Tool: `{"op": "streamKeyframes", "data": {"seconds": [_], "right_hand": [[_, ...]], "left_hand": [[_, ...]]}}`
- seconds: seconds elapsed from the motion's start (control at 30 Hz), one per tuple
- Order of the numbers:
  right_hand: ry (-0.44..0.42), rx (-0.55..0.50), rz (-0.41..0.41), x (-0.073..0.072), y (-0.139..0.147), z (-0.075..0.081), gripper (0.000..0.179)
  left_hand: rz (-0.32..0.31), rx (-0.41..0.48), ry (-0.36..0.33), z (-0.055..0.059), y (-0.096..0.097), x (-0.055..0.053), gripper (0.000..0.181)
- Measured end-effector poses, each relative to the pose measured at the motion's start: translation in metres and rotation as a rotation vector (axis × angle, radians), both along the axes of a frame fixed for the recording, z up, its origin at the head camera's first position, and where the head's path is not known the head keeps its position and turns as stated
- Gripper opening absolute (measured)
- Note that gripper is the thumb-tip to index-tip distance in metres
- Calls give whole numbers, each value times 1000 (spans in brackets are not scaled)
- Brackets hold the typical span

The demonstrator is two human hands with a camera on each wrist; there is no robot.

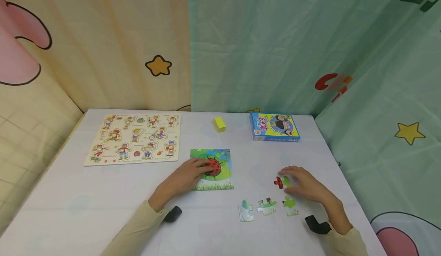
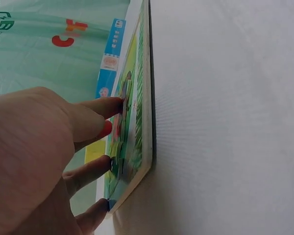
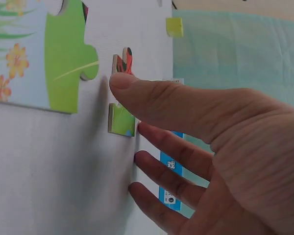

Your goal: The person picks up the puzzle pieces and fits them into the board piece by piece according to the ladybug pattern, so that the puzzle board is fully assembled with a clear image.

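Observation:
A square ladybug jigsaw puzzle (image 1: 220, 182) lies in the middle of the table. My left hand (image 1: 186, 176) rests on its left side, fingertips touching the picture by the red ladybug; the left wrist view shows raised piece edges (image 2: 122, 142) under the spread fingers. To the right, my right hand (image 1: 306, 185) pinches a red and green puzzle piece (image 1: 278, 182) between thumb and fingers. In the right wrist view the thumb covers the middle of this piece (image 3: 121, 120), and the other fingers stretch out beside it. Three loose pieces (image 1: 246, 212) lie in a row nearer me.
A board with sports figures (image 1: 138, 158) lies at the back left. Behind the puzzle stands a small yellow block (image 1: 219, 124), and a blue and yellow box (image 1: 275, 127) is at the back right. Printed curtains (image 1: 248, 56) hang along the table's far and right edges.

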State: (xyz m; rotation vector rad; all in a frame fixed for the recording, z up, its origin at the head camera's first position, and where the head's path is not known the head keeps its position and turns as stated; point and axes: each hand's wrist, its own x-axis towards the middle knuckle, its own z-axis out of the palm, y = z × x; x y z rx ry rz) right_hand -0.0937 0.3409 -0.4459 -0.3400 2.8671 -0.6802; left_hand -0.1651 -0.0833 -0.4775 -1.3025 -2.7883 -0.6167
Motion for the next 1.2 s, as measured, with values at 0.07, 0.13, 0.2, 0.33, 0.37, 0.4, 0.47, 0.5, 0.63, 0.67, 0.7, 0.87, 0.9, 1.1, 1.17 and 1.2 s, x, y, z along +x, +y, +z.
{"op": "streamKeyframes", "data": {"seconds": [0.07,0.13,0.2,0.33,0.37,0.4,0.47,0.5,0.63,0.67,0.7,0.87,0.9,1.1,1.17,1.2], "right_hand": [[18,-3,0,0,3,-2,47],[33,-4,-2,0,4,-3,44],[40,-6,-3,-1,5,-3,43],[48,-2,4,-3,6,-2,40],[51,0,10,-4,6,-2,39],[51,0,16,-5,6,-2,38],[53,4,28,-8,6,-2,36],[52,3,34,-9,6,-3,34],[42,-7,50,-13,10,-4,29],[38,-10,55,-14,10,-4,28],[34,-13,57,-14,11,-4,28],[35,-4,72,-18,14,-6,27],[40,-1,69,-18,14,-7,26],[56,19,92,-22,13,-7,25],[61,42,100,-22,11,-6,24],[63,58,99,-23,10,-5,24]], "left_hand": [[-4,4,-5,0,0,0,32],[-5,12,-6,1,0,0,31],[-6,22,-7,1,0,0,31],[10,41,-4,2,0,-1,31],[17,46,-8,2,0,-2,31],[23,49,-12,2,0,-2,31],[39,55,-22,2,1,-3,31],[45,59,-33,2,1,-3,31],[61,57,-43,2,3,-4,32],[66,57,-49,3,4,-4,32],[73,57,-58,3,5,-4,32],[131,49,-91,5,11,-5,30],[147,50,-94,6,13,-5,29],[228,58,-105,8,20,-4,25],[248,63,-111,8,22,-3,24],[256,67,-114,8,23,-3,24]]}}
